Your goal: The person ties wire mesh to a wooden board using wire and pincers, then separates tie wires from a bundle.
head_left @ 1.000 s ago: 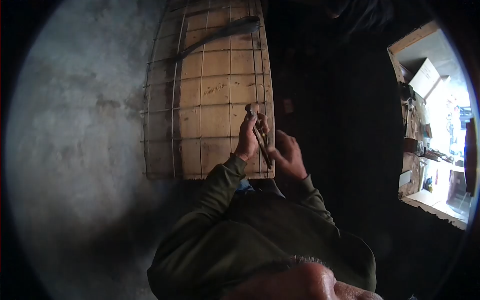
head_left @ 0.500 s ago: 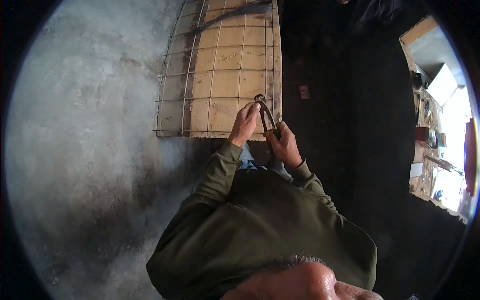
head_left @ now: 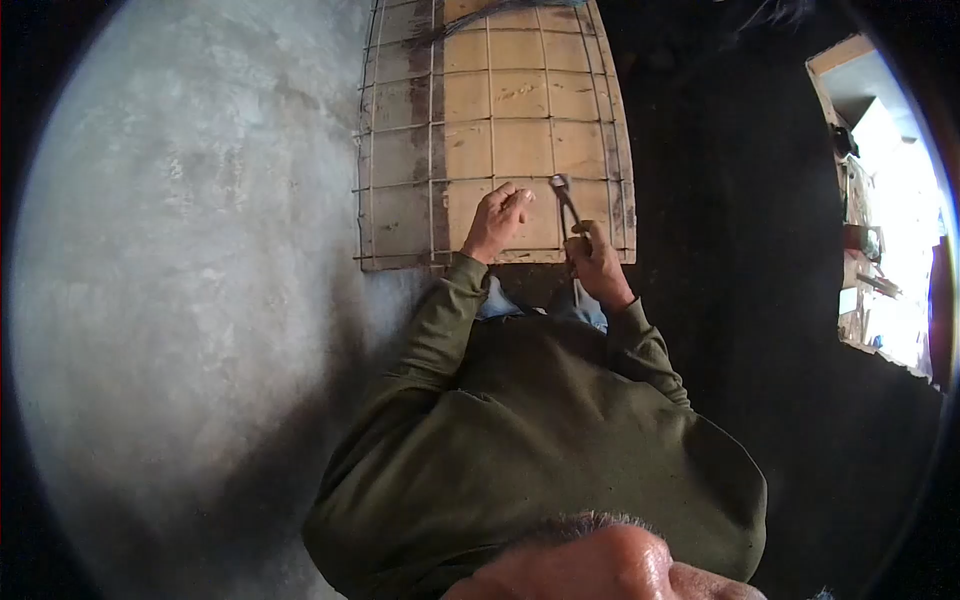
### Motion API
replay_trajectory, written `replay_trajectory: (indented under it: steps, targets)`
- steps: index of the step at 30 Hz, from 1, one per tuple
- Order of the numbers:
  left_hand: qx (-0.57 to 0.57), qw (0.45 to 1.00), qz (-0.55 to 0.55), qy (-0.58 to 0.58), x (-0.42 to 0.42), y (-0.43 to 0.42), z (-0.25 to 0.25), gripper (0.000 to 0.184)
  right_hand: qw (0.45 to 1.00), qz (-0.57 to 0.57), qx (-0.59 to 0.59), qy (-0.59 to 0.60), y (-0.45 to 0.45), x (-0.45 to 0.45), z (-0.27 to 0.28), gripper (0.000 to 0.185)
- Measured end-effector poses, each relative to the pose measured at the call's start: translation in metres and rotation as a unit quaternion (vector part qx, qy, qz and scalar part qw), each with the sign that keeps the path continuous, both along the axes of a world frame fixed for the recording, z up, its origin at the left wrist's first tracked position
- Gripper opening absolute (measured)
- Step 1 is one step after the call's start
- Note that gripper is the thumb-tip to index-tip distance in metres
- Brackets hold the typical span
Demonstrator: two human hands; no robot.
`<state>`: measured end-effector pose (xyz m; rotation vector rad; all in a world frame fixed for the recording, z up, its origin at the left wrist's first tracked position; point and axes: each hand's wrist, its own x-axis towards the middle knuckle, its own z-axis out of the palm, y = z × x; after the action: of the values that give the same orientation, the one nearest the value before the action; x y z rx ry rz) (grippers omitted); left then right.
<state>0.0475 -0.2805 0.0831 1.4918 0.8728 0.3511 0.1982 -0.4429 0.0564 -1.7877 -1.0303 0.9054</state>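
Observation:
My right hand (head_left: 600,268) is closed around the handles of a pair of pincers (head_left: 568,205), whose head points away from me. The pincers' head lies over the wire mesh (head_left: 492,150), near one of its cross wires. To the left, my left hand (head_left: 498,220) is raised above the near end of the mesh, fingers curled in with the thumb against them. Whatever it may pinch is too small to make out. The mesh rests on a wooden board (head_left: 515,98) with a darker strip along its left part.
A bundle of thin dark wire (head_left: 480,15) lies across the far end of the board. On the left is a mottled grey concrete surface (head_left: 200,250). Dark ground borders the board's right side. Farther right, a bright opening (head_left: 900,200) shows assorted items.
The pincers have moved away from my left hand, to the right, and their handles are closer together. The board and mesh sit farther right in view.

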Motion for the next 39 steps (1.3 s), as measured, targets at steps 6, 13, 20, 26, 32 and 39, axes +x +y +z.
replay_trajectory:
  steps: [6,13,20,26,32,39]
  targets:
    - [-0.216,0.965,0.046,-0.138,-0.039,0.017,-0.004,0.027,0.968,-0.089,-0.112,-0.207,0.029,-0.007,-0.021,0.035]
    - [-0.227,0.95,0.003,-0.215,-0.054,0.03,-0.009,0.034,0.923,-0.069,-0.119,-0.358,0.059,0.002,-0.037,0.033]
    - [-0.246,0.934,0.097,-0.24,-0.059,0.039,-0.018,0.045,0.858,0.054,-0.315,-0.403,0.047,-0.01,0.023,0.088]
    - [-0.26,0.935,0.122,-0.207,-0.07,0.049,-0.04,0.033,0.9,-0.108,-0.268,-0.325,-0.014,0.042,-0.041,0.095]
    - [-0.253,0.948,0.157,-0.113,-0.05,0.042,-0.027,0.027,0.937,-0.174,-0.301,-0.033,-0.04,0.082,-0.082,0.09]
    - [0.029,0.994,0.106,-0.019,-0.004,0.041,-0.015,0.026,0.908,-0.322,-0.211,-0.167,-0.046,0.094,-0.1,0.074]
